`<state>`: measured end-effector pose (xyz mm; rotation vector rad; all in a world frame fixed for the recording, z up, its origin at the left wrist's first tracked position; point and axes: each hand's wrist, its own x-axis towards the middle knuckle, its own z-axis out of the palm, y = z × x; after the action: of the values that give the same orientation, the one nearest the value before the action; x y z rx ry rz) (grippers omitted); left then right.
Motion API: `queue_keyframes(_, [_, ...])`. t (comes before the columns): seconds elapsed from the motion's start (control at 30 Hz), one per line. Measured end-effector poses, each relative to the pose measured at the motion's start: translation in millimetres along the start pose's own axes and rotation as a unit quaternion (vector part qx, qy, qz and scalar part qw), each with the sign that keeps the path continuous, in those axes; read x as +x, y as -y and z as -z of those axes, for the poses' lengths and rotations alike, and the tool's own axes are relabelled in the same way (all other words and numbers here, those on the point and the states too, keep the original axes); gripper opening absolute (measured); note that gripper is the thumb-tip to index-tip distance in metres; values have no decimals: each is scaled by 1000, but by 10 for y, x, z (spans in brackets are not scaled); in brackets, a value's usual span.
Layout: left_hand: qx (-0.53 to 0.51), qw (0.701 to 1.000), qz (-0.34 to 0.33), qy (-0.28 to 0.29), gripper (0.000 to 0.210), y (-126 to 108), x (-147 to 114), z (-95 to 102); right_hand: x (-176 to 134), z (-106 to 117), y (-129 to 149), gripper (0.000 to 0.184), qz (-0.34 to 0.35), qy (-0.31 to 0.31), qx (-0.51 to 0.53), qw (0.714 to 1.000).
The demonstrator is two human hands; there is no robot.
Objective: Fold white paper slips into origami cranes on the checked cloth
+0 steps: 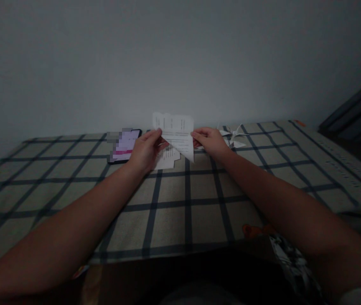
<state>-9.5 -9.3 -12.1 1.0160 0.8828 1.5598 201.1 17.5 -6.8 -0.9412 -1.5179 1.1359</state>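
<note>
A printed sheet of paper, partly folded so that its lower edge slants to a point at the right, is held up over the table. My left hand pinches its left edge between thumb and fingers. On the opposite edge, my right hand grips it the same way. Below and behind my left hand lie more printed papers on the cloth. White folded paper shapes with pointed tips rest just beyond my right hand, which hides part of them.
A phone with a lit screen lies left of my left hand. The checked tablecloth covers the table, which meets a pale wall at the back. Dark slatted furniture stands at the right.
</note>
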Motion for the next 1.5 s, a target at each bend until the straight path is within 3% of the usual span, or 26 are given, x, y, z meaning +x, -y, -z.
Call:
queue_keyframes(0.17, [12, 999, -9, -46, 14, -31, -16, -29, 8, -16, -32, 12, 5, 9, -9, 1000])
queue_keyframes(0.47, [8, 998, -5, -58, 18, -60, 9, -19, -13, -13, -42, 13, 10, 25, -17, 999])
queue_keyframes(0.57, [7, 999, 10, -35, 21, -65, -14, -45, -18, -22, -41, 12, 10, 23, -7, 1000])
queue_keyframes(0.77, [74, 988, 83, 105, 31, 37, -118, -62, -53, -44, 1, 13, 19, 24, -5, 1000])
queue_keyframes(0.97, [97, 989, 60, 94, 30, 48, -137, -46, -54, -46, -28, 17, 26, 51, 33, 998])
queue_keyframes(1.3, [99, 991, 48, 81, 35, -2, -116, -41, -63, -57, 21, 21, -29, 48, 90, 994])
queue_keyframes(1.5, [68, 993, 59, 76, 31, 10, -89, -22, -76, -60, -12, 15, -26, 105, 51, 993])
